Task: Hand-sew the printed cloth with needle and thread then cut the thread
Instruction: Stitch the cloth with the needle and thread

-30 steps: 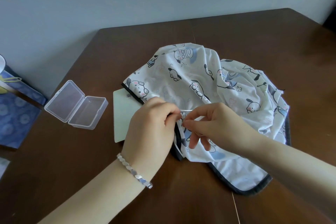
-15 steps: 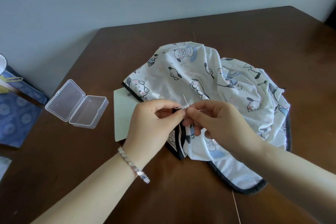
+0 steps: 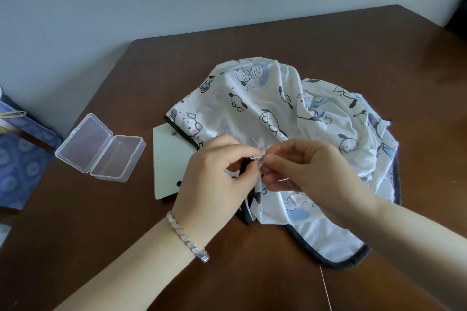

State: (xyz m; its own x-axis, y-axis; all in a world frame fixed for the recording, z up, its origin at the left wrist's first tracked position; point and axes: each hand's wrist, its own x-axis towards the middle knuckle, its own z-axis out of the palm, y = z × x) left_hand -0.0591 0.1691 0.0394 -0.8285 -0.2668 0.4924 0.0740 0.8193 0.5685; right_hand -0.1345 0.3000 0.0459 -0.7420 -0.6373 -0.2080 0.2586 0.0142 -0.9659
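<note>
Cloth (image 3: 290, 113): white, printed with cartoon dogs and bound in a dark hem. It lies rumpled in the middle of the desk (image 3: 328, 40), toward its right edge, with one fold lifted between the two hands.
Needle (image 3: 255, 144): thin and silvery, sticking up out of the lifted fold and tilted toward the far left, just above the meeting fingertips.
Thread (image 3: 325, 285): a pale strand on the bare wood, running from the cloth's dark hem toward the near edge. Its path to the needle cannot be made out.
Left hand (image 3: 214, 179): thumb and forefinger pinch the fold of cloth tight. The other fingers are curled beneath, over the dark hem.
Right hand (image 3: 310, 171): thumb and forefinger pinch the needle where it leaves the fold, their tips touching those of the left hand. The remaining fingers are loosely bent under, against the cloth.
Bracelet (image 3: 187, 236): silver links round the left wrist.
Card (image 3: 168, 164): a pale rectangle flat on the desk, just left of the cloth, its right part under the hem and the left hand.
Box (image 3: 101, 148): clear plastic, lid hinged back, near the left edge and apart from the card.
Bag (image 3: 17, 159): blue and patterned, beyond the desk's left edge.
</note>
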